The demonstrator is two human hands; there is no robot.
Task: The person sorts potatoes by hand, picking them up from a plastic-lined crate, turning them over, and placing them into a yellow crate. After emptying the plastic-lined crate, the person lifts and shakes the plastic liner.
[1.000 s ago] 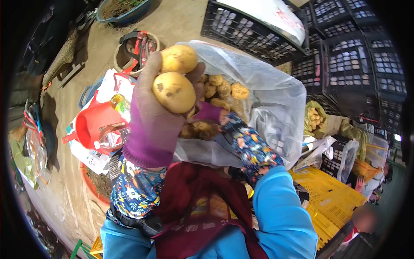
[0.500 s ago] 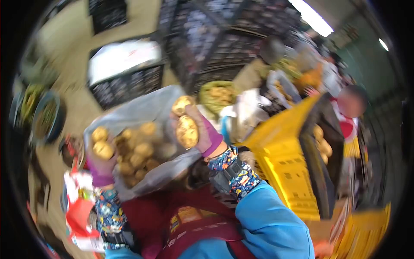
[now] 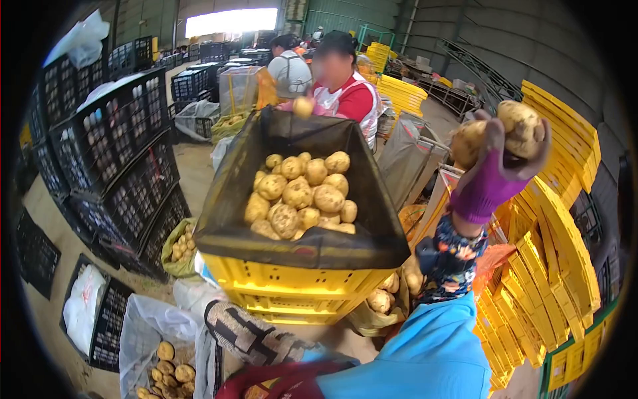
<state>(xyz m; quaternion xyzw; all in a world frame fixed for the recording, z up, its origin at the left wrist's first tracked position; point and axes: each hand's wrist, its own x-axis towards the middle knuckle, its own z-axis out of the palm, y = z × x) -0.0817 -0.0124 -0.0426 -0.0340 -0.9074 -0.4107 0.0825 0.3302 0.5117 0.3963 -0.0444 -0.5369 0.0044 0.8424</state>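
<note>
My right hand (image 3: 497, 166), in a purple and grey glove, is raised at the right. It grips potatoes; one potato (image 3: 520, 128) sits between the spread fingers, and another potato (image 3: 468, 143) shows at the glove's left side. Left of this hand stands a yellow crate (image 3: 292, 279) with a dark liner (image 3: 306, 249). Inside lies a heap of potatoes (image 3: 299, 193), below and left of my raised hand. I do not see my left hand.
Across the crate a person (image 3: 352, 93) in red stands near a single potato (image 3: 303, 106). Stacked black crates (image 3: 123, 133) rise at left. Yellow crates (image 3: 551, 246) lean at right. A lined container (image 3: 149, 319) with potatoes and a green sack (image 3: 179, 249) are below left.
My view has swung from the lined container of potatoes to the yellow crate. My right hand has risen to the right, still gripping potatoes. My left hand has left the view.
</note>
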